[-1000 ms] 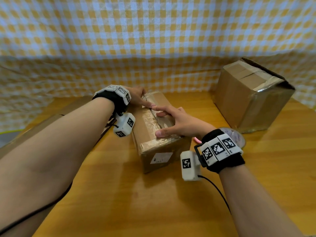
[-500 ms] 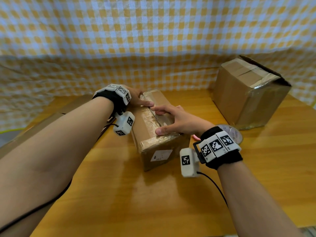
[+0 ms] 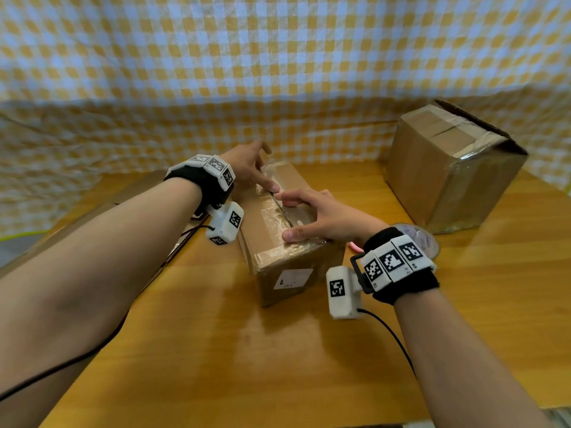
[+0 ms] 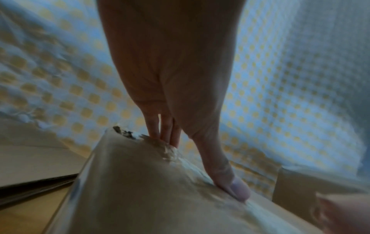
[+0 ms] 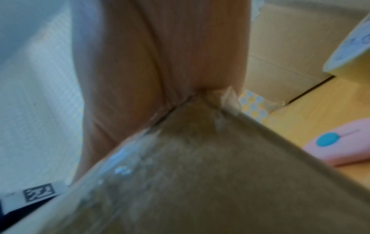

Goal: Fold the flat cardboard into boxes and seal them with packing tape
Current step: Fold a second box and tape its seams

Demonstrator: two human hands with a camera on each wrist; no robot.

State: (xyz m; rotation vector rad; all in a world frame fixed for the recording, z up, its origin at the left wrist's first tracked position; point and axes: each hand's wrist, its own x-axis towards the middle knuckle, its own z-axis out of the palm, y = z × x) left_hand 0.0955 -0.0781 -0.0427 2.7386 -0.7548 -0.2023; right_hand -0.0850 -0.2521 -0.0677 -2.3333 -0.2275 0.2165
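Tape runs glossy along the top seam of the small box, which sits on the wooden table in front of me, so both my hands are on it to rub the strip flat. My left hand reaches over the far end: the thumb lies straight along the seam and presses down, the other fingers extended over the far edge, gripping nothing. My right hand spreads flat over the near half, fingers nearly straight, thumb by the near edge, steadying the box and not clasping it. The tape roll and a pink cutter wait just beside my right wrist. A larger taped box stands well apart, far right. Flat cardboard lies under my left forearm.
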